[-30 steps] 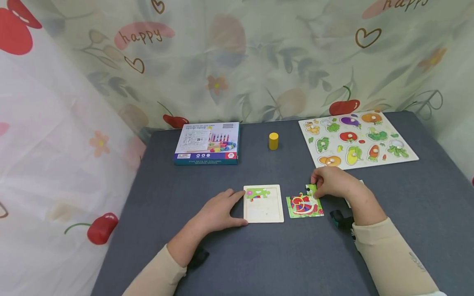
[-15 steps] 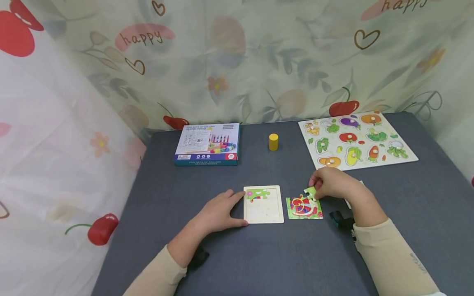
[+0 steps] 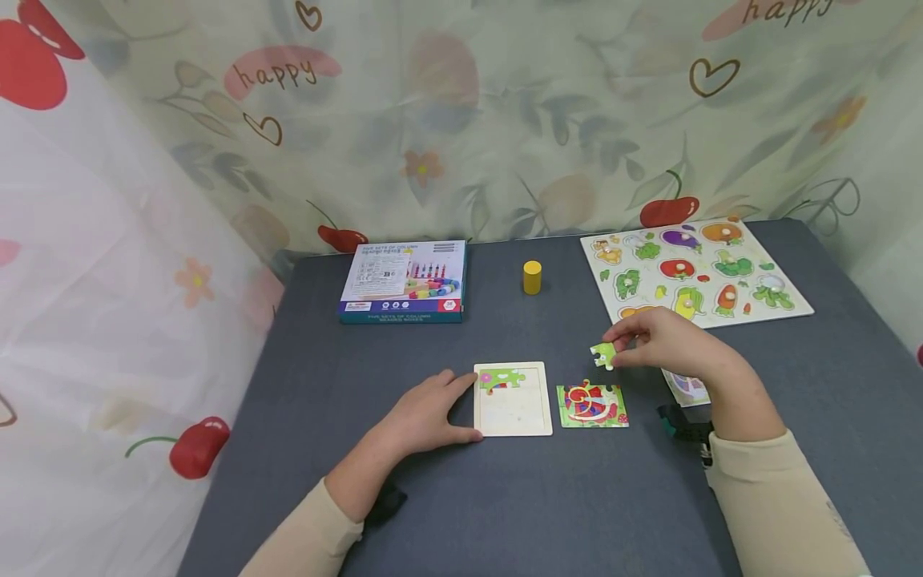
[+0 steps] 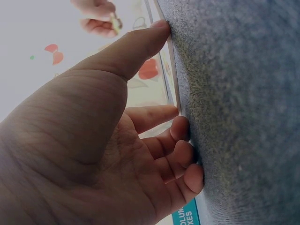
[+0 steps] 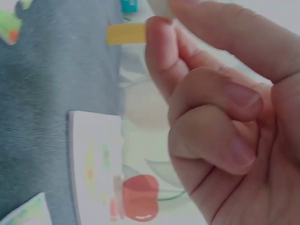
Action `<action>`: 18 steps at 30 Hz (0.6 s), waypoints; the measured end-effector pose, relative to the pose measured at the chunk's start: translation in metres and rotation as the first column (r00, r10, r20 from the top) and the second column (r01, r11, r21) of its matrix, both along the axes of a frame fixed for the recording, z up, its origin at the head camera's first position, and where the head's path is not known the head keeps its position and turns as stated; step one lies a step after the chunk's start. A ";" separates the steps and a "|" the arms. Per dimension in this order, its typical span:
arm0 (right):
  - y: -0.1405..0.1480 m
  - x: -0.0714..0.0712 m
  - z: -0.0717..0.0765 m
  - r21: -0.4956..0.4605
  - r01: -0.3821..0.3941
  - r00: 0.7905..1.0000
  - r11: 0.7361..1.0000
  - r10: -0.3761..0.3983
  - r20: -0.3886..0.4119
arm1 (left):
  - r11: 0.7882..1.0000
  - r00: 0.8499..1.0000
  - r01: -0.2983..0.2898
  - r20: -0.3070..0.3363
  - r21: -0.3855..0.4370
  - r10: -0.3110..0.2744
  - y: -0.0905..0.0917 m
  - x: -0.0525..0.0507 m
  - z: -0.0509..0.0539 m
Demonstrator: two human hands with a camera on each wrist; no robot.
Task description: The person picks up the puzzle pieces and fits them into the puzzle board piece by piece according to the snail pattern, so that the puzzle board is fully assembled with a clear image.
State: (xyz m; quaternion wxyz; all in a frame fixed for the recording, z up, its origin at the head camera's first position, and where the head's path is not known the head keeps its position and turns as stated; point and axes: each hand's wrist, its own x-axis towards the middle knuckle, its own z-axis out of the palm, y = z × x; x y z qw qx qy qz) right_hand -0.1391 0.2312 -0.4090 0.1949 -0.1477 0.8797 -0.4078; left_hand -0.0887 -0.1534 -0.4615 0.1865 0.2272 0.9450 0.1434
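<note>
Over the grey tabletop (image 3: 461,513), the right hand (image 3: 663,344) has a green puzzle piece (image 3: 606,354) pinched in its fingers, its wrist half hiding a printed card (image 3: 685,391)! The left hand (image 3: 425,413), fingers spread, touches the wooden tray (image 3: 515,413); the jigsaw block (image 3: 593,407) lies just beside that! Further back: box (image 3: 404,280), yellow cylinder (image 3: 532,277), vegetable board (image 3: 649,271), then floral cloth (image 3: 461,144) hanging behind

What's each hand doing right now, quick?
Left hand: open, thumb and forefinger touching the tray.
Right hand: closed, pinching a puzzle piece off the table.
</note>
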 end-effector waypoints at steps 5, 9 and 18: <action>0.001 0.007 0.016 -0.013 0.028 0.997 1.000 -0.029 -0.074 | 1.000 1.000 0.001 0.001 -0.001 -0.001 0.000 0.000 0.001; -0.001 0.013 0.026 -0.052 0.048 0.992 0.997 -0.054 -0.117 | 1.000 1.000 0.000 0.003 0.000 0.000 -0.001 0.000 0.002; -0.018 0.028 0.040 -0.183 0.099 0.975 0.978 -0.132 -0.177 | 1.000 1.000 0.002 -0.005 -0.003 -0.002 0.000 0.000 0.000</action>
